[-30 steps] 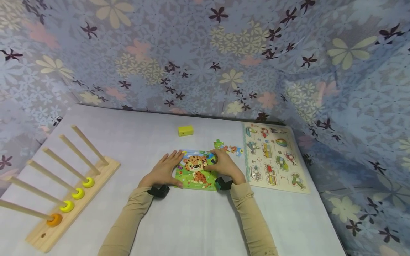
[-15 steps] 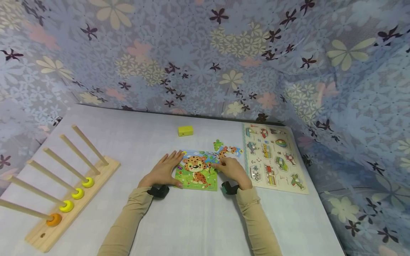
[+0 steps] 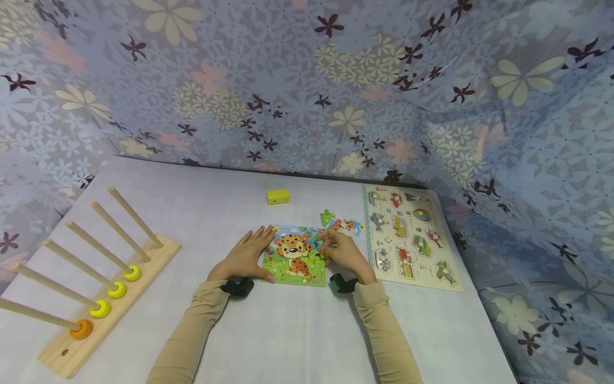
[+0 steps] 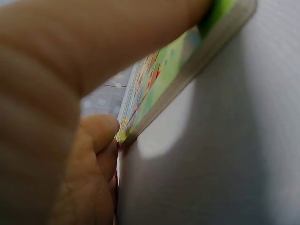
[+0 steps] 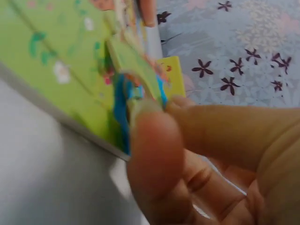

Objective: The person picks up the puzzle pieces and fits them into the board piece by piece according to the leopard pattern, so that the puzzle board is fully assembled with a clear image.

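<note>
Right hand has drawn back to the puzzle's edge, a piece in its fingers

The right hand point(image 3: 346, 253) has shifted from over the picture, where its thumb lay a second ago, to the right side of the leopard-cub jigsaw point(image 3: 295, 250); its fingers are bent, the thumb and forefinger pinching a greenish jigsaw piece point(image 5: 133, 61), which tilts above the board's right part; the piece is blurred up close, and I can't tell whether its far end touches the board.

The left hand point(image 3: 244, 258) has stayed put; it lies along the jigsaw's left side, fingers fairly straight and spread towards the top corner, thumb stretched to the bottom one; both forearms, in tan sleeves point(image 3: 179, 336), slant inward from the near side of the table point(image 3: 268, 330), a dark device point(image 3: 238, 287) at the left wrist and another at the right.

The jigsaw lies flat in the middle, between the hands; just beyond the right hand sit a loose green piece point(image 3: 327, 217) and some loose cub-patterned pieces point(image 3: 352, 226), in the same place as before, the latter now partly hidden by the fingers; a yellow block point(image 3: 278, 197) rests farther back, a vehicle inset puzzle point(image 3: 427, 269) lies to the right, and a wooden peg stand point(image 3: 117, 306) with rings stands well off to the left.
</note>
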`<act>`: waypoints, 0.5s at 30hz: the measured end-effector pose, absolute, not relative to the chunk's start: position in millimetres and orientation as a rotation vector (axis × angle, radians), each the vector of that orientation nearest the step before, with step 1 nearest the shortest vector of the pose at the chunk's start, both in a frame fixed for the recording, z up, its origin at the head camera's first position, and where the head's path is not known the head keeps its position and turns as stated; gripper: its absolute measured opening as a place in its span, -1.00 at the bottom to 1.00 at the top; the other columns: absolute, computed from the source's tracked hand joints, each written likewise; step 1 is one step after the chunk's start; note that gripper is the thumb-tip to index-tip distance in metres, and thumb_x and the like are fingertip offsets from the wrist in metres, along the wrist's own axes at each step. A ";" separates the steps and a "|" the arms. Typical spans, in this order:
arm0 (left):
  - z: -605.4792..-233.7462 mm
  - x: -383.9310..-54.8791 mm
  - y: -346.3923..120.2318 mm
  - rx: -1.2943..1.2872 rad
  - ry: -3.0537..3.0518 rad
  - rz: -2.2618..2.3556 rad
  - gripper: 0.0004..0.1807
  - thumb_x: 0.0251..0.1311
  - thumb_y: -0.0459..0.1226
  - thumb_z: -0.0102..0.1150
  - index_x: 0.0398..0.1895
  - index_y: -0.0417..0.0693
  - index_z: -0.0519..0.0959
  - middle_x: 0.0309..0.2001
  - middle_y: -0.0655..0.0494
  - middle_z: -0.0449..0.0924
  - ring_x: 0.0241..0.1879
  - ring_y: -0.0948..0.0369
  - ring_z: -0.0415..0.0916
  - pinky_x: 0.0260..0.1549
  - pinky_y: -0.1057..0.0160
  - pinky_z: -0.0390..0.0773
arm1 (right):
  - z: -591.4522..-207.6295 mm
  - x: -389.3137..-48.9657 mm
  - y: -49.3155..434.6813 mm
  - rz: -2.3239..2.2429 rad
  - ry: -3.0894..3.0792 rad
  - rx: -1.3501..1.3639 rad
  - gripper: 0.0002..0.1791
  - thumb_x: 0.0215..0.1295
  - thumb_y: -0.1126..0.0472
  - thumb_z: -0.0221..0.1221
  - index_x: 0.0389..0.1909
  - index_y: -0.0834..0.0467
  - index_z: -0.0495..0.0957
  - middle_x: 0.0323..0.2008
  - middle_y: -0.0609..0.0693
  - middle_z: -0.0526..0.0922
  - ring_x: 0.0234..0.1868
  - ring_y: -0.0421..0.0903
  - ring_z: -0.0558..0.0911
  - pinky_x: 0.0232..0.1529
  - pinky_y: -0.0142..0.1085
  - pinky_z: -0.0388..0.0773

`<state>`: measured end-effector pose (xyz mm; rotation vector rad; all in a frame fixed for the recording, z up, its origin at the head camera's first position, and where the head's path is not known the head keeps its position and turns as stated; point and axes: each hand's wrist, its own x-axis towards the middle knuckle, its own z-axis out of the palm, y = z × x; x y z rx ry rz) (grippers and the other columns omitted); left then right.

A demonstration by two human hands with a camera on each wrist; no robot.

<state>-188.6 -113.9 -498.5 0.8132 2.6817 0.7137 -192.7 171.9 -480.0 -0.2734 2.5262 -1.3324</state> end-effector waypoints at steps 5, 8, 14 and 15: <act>-498.2 -188.5 -113.2 0.807 2.677 0.720 0.34 -0.26 0.15 0.50 0.52 -0.24 -0.06 0.55 -0.16 -0.15 0.55 -0.11 -0.22 0.51 -0.14 -0.21 | -483.4 -191.6 168.6 -1.182 2.637 -0.294 -0.78 0.22 0.24 0.28 -0.12 0.14 0.56 -0.29 0.04 0.64 -0.36 -0.15 0.57 -0.30 -0.29 0.52; -498.7 -188.6 -113.1 0.806 2.675 0.719 0.35 -0.26 0.14 0.51 0.52 -0.24 -0.06 0.55 -0.15 -0.16 0.55 -0.11 -0.23 0.51 -0.13 -0.21 | -483.4 -190.6 166.4 -1.136 2.689 -0.292 -0.80 0.18 0.25 0.31 -0.18 0.15 0.57 -0.26 0.05 0.62 -0.29 -0.10 0.54 -0.25 -0.25 0.47; -499.3 -188.6 -113.7 0.806 2.678 0.710 0.36 -0.28 0.14 0.51 0.52 -0.25 -0.06 0.55 -0.16 -0.16 0.55 -0.12 -0.22 0.51 -0.14 -0.22 | -484.3 -189.7 160.4 -1.001 2.778 -0.342 -0.90 0.17 0.24 0.32 -0.31 0.11 0.61 -0.21 0.05 0.56 -0.24 -0.08 0.49 -0.23 -0.23 0.45; -498.9 -188.3 -114.0 0.806 2.678 0.714 0.36 -0.28 0.14 0.51 0.51 -0.26 -0.06 0.55 -0.17 -0.15 0.54 -0.13 -0.22 0.51 -0.15 -0.21 | -484.3 -189.6 159.5 -0.989 2.778 -0.335 -0.89 0.18 0.22 0.32 -0.31 0.10 0.60 -0.22 0.04 0.55 -0.25 -0.07 0.48 -0.23 -0.23 0.44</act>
